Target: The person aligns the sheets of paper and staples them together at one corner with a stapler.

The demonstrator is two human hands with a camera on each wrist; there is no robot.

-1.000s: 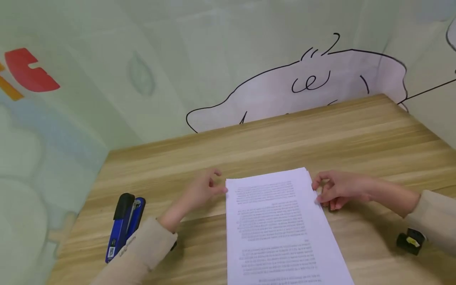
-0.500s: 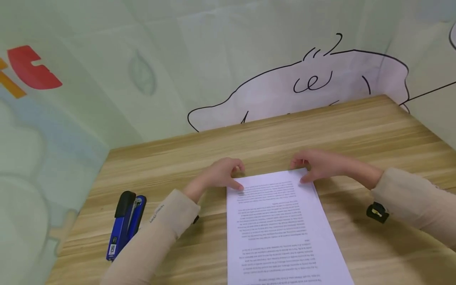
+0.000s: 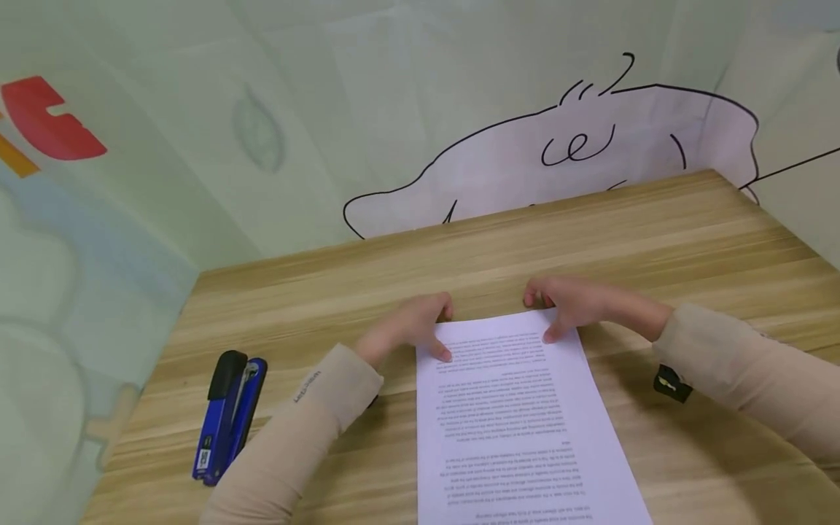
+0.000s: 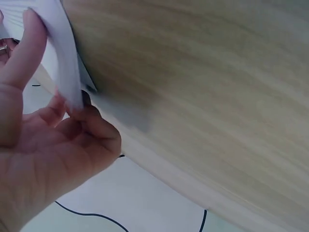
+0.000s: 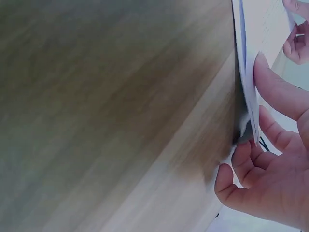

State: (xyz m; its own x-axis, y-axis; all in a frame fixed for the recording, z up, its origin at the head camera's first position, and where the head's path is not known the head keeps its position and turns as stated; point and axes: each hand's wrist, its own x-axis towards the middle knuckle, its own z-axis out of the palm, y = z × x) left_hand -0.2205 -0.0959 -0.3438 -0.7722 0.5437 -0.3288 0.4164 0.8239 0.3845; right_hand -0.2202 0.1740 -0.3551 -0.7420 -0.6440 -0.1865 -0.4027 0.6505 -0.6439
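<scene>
A stack of printed paper point(image 3: 502, 430) lies on the wooden table with its text upside down in the head view. My left hand point(image 3: 412, 326) grips its far left corner, thumb on the top sheet and fingers curled at the far edge. At the far right corner, my right hand point(image 3: 577, 302) holds the stack the same way. In the left wrist view the corner of the paper point(image 4: 65, 58) bends up between thumb and fingers. The right wrist view has the paper's edge point(image 5: 247, 82) slightly raised, with a dark gap beneath its corner.
A blue and black stapler point(image 3: 230, 419) lies on the table point(image 3: 623, 240) to the left, close beside the left sleeve point(image 3: 308, 423). A small black device point(image 3: 671, 383) hangs under the right sleeve point(image 3: 715, 372). Behind the table's far edge rises a wall covering point(image 3: 275, 95) with cartoon drawings.
Both hands have moved from the stack's sides to its far corners, the right one inward to the left. Their thumbs now rest on the top sheet. The stapler has stayed put.
</scene>
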